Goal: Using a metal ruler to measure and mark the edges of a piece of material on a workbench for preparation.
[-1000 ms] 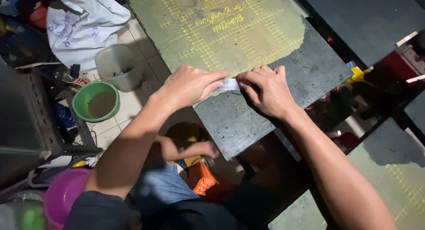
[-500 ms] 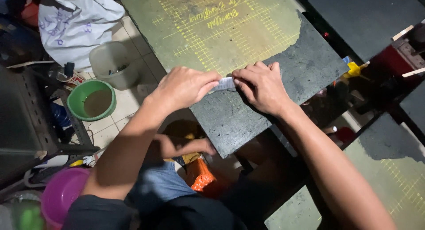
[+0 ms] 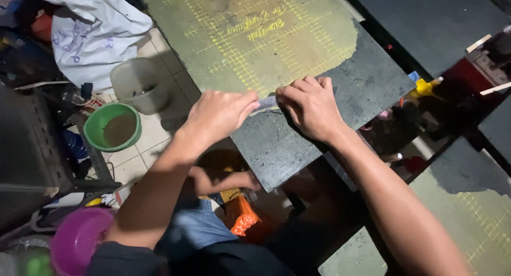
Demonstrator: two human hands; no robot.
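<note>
Your left hand [image 3: 221, 115] and right hand [image 3: 308, 106] both pinch a small pale flat strip [image 3: 266, 102], fingers closed on its ends. You press it on the dark slab [image 3: 340, 111] beside the yellow-gridded area [image 3: 255, 36]. On the floor to the left sit a green bowl [image 3: 113, 127] and a white bucket [image 3: 139, 84].

Bright and sharp across the upper middle of the frame, dim at the left edge and lower right, with soft blur along the bottom.
</note>
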